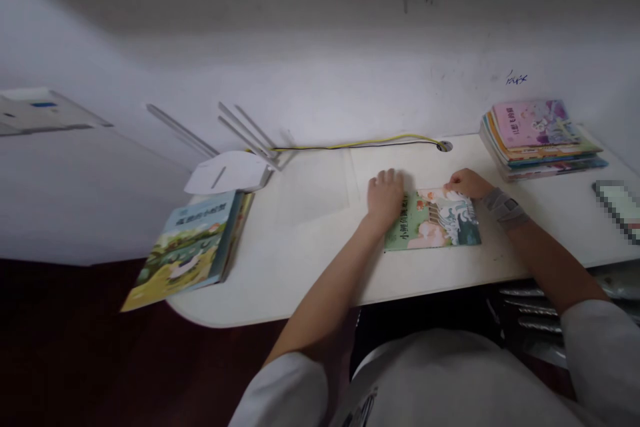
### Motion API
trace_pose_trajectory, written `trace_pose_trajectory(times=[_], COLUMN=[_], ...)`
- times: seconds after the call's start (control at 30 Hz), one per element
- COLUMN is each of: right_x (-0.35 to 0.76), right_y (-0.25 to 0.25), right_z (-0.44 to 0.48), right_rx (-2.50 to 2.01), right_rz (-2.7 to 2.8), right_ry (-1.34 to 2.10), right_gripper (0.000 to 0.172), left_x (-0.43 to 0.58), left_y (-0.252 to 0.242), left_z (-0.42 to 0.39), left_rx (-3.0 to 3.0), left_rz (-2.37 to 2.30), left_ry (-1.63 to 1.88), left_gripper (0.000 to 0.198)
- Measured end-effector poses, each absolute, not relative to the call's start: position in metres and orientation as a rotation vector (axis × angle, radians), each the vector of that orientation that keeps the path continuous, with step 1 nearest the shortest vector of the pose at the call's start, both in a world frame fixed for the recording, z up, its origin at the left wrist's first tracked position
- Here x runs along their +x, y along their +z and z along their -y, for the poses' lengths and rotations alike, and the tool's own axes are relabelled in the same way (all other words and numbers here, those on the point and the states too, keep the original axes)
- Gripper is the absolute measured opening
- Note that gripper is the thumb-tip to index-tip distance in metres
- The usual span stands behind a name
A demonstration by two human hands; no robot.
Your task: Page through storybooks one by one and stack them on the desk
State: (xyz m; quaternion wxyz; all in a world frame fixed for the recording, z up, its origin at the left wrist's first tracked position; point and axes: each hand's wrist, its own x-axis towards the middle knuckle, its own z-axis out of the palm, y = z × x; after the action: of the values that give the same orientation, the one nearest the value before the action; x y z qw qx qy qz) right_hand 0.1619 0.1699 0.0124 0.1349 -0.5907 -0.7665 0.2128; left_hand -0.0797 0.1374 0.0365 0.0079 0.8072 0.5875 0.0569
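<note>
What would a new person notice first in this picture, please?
First, the left hand and right hand at a green picture book in the middle of the desk. Then a colourful stack of books at the far right, and another book hanging over the left edge.

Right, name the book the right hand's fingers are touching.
The thin green picture book under the right hand's fingers; the other book lies far left, overhanging the table edge, and the pink-topped stack sits far right.
</note>
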Motion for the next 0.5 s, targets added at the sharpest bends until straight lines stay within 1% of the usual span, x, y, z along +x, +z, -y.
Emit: trace_pose_trajectory(times=[0.07, 0.13, 0.2, 0.33, 0.43, 0.5], right_x=[0.160, 0.157, 0.156, 0.164, 0.168, 0.160], right_y=[0.013, 0.014, 0.016, 0.025, 0.031, 0.030], right_z=[-0.169, -0.169, -0.170, -0.169, -0.156, -0.140], right_rx=[-1.727, -1.745, -1.784, -2.047, -2.214, -2.095], right_rz=[2.250, 2.265, 2.290, 2.348, 2.274, 2.271], right_ry=[0.595, 0.577, 0.566, 0.461, 0.142, -0.079], right_gripper=[0.041, 0.044, 0.045, 0.041, 0.035, 0.033], left_x=[-0.063, -0.049, -0.043, -0.044, -0.046, -0.045], left_y=[0.030, 0.019, 0.008, -0.003, -0.005, -0.005], left_z=[-0.125, -0.115, -0.110, -0.108, -0.108, -0.108], left_rx=[2.651, 2.657, 2.656, 2.688, 2.692, 2.691], left_rz=[-1.583, -1.448, -1.439, -1.492, -1.490, -1.486], left_ry=[0.164, 0.106, 0.105, 0.190, 0.205, 0.203], left_gripper=[0.048, 0.057, 0.063, 0.064, 0.063, 0.062])
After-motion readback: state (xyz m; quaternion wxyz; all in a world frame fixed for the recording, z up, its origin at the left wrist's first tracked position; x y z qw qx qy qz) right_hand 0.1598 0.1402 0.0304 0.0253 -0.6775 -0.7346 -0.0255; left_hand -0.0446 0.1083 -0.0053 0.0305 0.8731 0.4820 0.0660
